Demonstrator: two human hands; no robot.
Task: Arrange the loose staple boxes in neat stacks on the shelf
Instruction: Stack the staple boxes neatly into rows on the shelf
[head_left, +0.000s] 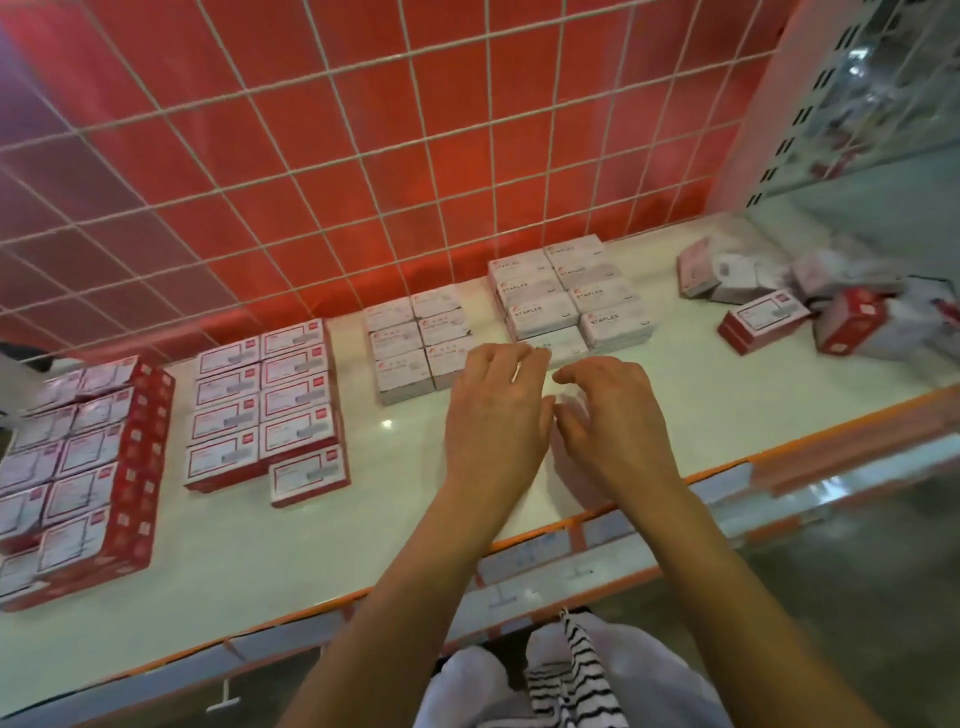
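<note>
Staple boxes stand in neat groups on the white shelf (291, 540): tall red-sided stacks (78, 467) at far left, a red-and-white block (265, 400), a small white block (410, 348), and a white "STAPLES" block (566, 291). One low white box (558, 343) lies at the front of that last block. My left hand (493, 410) hovers with its fingertips at this box's near edge. My right hand (613, 415) hangs beside it, fingers loosely curled, holding nothing. Loose boxes (763, 322) lie jumbled at the right.
A white wire grid over a red back panel (363, 156) closes the shelf's rear. An orange strip with price-tag holders (571, 525) runs along the front edge. A single red-and-white box (309, 475) sits ahead of its block. Bare shelf lies in front of the stacks.
</note>
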